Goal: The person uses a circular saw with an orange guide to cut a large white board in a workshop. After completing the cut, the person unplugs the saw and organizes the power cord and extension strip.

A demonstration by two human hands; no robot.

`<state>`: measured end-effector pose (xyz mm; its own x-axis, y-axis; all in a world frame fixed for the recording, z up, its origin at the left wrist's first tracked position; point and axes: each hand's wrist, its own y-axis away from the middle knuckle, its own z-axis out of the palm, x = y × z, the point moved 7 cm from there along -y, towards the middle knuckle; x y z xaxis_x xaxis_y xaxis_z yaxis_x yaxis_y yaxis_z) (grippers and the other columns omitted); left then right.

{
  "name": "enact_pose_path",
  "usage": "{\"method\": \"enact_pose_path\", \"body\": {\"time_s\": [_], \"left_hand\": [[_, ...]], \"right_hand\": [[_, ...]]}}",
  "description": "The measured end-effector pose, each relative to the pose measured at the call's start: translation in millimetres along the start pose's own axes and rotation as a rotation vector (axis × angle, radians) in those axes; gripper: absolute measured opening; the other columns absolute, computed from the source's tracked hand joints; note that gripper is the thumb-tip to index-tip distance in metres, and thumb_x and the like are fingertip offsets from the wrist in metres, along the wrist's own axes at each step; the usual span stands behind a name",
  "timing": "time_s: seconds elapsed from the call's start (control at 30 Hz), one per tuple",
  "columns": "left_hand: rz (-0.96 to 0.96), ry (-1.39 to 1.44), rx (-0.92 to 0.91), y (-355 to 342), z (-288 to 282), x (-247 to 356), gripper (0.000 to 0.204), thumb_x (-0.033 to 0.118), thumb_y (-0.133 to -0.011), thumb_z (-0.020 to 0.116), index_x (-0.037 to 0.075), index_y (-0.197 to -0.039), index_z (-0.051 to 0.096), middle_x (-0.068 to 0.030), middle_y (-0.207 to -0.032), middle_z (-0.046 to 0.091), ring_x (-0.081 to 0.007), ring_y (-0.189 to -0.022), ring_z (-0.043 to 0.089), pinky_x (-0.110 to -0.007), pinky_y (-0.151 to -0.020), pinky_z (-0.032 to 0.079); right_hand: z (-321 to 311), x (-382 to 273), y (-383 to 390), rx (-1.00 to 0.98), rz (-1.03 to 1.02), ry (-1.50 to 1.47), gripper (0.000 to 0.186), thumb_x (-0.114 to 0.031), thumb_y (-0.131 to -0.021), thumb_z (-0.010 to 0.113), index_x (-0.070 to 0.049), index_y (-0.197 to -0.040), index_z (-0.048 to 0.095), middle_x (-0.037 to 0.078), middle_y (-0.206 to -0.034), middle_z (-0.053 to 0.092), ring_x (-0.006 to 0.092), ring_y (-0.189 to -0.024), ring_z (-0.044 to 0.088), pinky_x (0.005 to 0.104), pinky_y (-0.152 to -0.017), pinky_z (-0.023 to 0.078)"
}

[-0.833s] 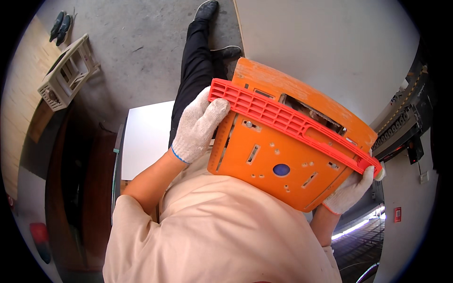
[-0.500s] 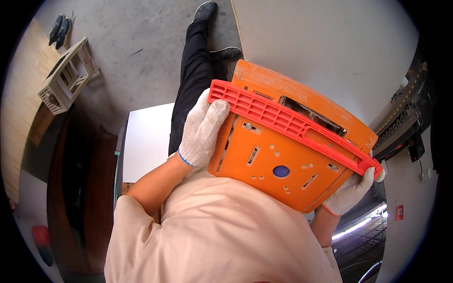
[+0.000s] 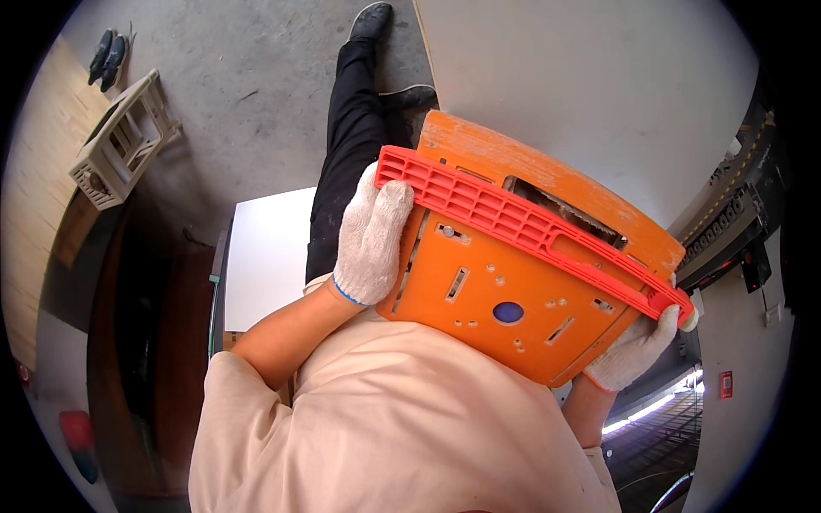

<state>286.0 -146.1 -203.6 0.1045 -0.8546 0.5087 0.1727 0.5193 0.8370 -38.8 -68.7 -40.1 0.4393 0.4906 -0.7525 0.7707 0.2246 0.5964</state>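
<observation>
In front of my torso is a tilted orange table saw top [image 3: 466, 265] with slots, small holes and a blue round spot. A toothed saw blade [image 3: 575, 214] shows in its long opening. Across the plate runs a red ribbed plastic fence [image 3: 500, 215]. My left hand [image 3: 372, 235], in a white knit glove, is closed on the fence's left end, thumb on top. My right hand [image 3: 637, 346], gloved alike, grips the right end with its thumb over the edge. Most fingers of both hands are hidden behind the fence and plate.
A large pale board [image 3: 590, 68] lies beyond the saw. To the left are a white panel [image 3: 267, 248], a beige plastic stool [image 3: 124, 145] on its side and a pair of dark shoes [image 3: 107, 60]. Dark machinery [image 3: 735, 214] stands at the right.
My left wrist has shifted slightly right and downward, straightening the hand, while its thumb stays on the fence. The table saw top and my right hand have hardly moved.
</observation>
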Motion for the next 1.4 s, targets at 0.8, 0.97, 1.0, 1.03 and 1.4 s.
{"method": "enact_pose_path", "body": {"time_s": [0.8,0.97,1.0,1.03,1.4], "left_hand": [[-0.049,0.177,0.019,2,3,-2,0.032,0.027,-0.112,0.056,0.001,-0.13,0.062,-0.005,-0.115,0.067,-0.0109,-0.107,0.059,-0.029,-0.1,0.048],[-0.064,0.224,0.018,1,-2,-11,0.034,0.029,-0.111,0.056,0.001,-0.129,0.063,-0.0056,-0.112,0.067,-0.0115,-0.104,0.059,-0.029,-0.097,0.048],[-0.063,0.186,0.001,0,-3,-11,0.037,0.032,-0.111,0.057,0.002,-0.13,0.062,-0.0064,-0.116,0.068,-0.0122,-0.107,0.061,-0.03,-0.1,0.048],[-0.063,0.146,-0.016,-1,-4,-12,0.04,0.035,-0.111,0.058,0.002,-0.132,0.061,-0.0073,-0.12,0.069,-0.0129,-0.11,0.063,-0.03,-0.103,0.049],[-0.034,0.18,0.008,-1,1,-5,0.031,0.027,-0.114,0.056,0.0,-0.129,0.063,-0.0052,-0.109,0.065,-0.0107,-0.1,0.056,-0.029,-0.093,0.047]], "right_hand": [[-1,0,-1,0.001,-0.022,0.014,0.059,-0.04,-0.113,0.051,0.001,-0.155,0.048,0.021,-0.15,0.06,0.0325,-0.138,0.06,0.0498,-0.119,0.048],[4,0,-1,-0.024,-0.01,0.054,0.06,-0.041,-0.113,0.05,0.0,-0.156,0.047,0.02,-0.15,0.06,0.0324,-0.138,0.06,0.0497,-0.119,0.048],[4,0,0,-0.014,-0.016,0.063,0.06,-0.042,-0.113,0.05,0.0,-0.156,0.047,0.02,-0.15,0.06,0.0324,-0.138,0.06,0.0497,-0.118,0.048],[6,2,0,-0.029,0.009,0.031,0.06,-0.042,-0.113,0.049,0.0,-0.157,0.047,0.02,-0.15,0.06,0.0324,-0.138,0.06,0.0496,-0.118,0.048],[6,-1,2,0.015,-0.007,0.057,0.059,-0.043,-0.113,0.051,-0.001,-0.155,0.049,0.019,-0.15,0.061,0.0332,-0.137,0.06,0.0496,-0.118,0.048]]}}
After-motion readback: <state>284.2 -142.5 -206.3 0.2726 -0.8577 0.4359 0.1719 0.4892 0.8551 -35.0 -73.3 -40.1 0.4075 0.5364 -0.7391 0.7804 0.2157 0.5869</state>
